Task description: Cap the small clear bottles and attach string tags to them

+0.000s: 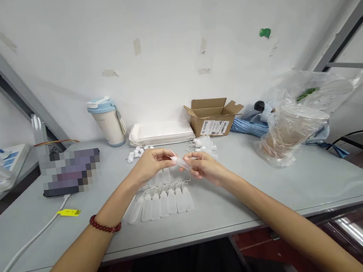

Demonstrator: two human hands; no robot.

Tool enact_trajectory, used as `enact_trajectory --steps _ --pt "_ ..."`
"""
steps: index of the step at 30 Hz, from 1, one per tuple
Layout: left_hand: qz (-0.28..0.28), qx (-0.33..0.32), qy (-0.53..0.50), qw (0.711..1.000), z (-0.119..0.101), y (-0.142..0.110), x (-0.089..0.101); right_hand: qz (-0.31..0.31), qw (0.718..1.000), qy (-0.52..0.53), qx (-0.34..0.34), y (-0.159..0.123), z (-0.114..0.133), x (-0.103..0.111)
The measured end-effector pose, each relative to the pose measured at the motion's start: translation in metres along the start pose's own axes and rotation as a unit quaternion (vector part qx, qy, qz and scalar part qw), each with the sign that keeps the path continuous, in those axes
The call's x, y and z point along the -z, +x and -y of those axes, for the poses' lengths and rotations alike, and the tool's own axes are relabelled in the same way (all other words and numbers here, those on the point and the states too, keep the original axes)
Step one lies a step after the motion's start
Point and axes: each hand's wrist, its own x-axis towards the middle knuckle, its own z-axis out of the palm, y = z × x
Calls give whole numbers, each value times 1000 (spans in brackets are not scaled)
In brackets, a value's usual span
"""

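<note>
Above the table my two hands hold one small translucent plastic bottle (pixel 183 163), tilted with its top toward the left. My right hand (pixel 206 167) is closed around the bottle's body. The thumb and fingers of my left hand (pixel 153 164) pinch the white cap at its top. Below my hands lies a row of similar bottles (pixel 164 203) with thin white tails at their tops; more lie behind, partly hidden by my left hand. Small white caps (pixel 137 153) are piled beyond my left hand. Several more bottles (pixel 205 143) lie in a heap beyond my right hand.
Along the wall stand a tumbler (pixel 108 123), a stack of white sheets or envelopes (pixel 161 133) and an open cardboard box (pixel 214 118). A phone (pixel 72 172) with a white cable (pixel 25 250) lies left. To the right are a plastic-wrapped container (pixel 294 130) and a blue umbrella (pixel 249 126).
</note>
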Motion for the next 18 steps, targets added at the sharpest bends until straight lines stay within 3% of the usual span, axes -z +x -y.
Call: enact_trajectory --steps 18 --pt "-34 12 -10 999 4 2 3 30 999 19 23 -2 2 0"
